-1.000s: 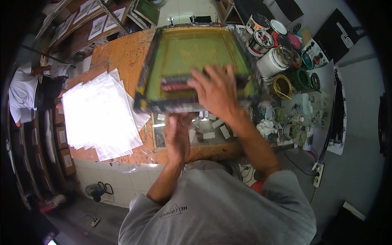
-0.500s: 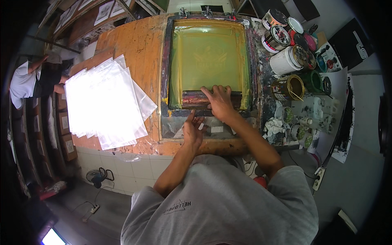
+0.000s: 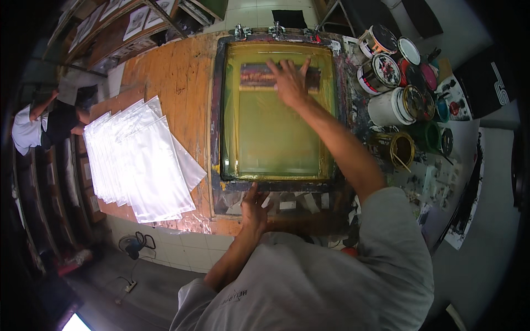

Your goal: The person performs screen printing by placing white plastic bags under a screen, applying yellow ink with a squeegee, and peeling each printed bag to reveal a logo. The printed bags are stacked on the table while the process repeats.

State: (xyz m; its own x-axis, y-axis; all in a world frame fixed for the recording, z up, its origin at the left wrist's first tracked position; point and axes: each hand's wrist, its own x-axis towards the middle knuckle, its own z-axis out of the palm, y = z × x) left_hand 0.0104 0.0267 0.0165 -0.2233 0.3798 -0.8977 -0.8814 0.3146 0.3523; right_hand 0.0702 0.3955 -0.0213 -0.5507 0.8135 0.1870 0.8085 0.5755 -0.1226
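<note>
A screen printing frame [image 3: 218,132] with a dark rim and yellow-green mesh [image 3: 276,135] lies on the wooden table. My right hand [image 3: 292,84] grips a wide dark squeegee [image 3: 256,77] from above. Its fingers are spread over the squeegee, which lies crosswise near the far end of the mesh. At the frame's near edge is my left hand [image 3: 255,211], one fingertip touching the rim and the other fingers loosely apart. Left of the frame lies a fanned stack of clear plastic bags [image 3: 141,160].
Metal clamps [image 3: 277,31] line the frame's far edge. Several paint cans and tubs [image 3: 386,107] crowd the right side, one yellowish can [image 3: 402,148] with sticks in it. A floor fan [image 3: 130,245] stands below the table. Another person [image 3: 41,124] is by shelves at far left.
My right hand has pushed the squeegee from the near end of the mesh to its far end. My left hand stays at the near rim. The view has shifted slightly.
</note>
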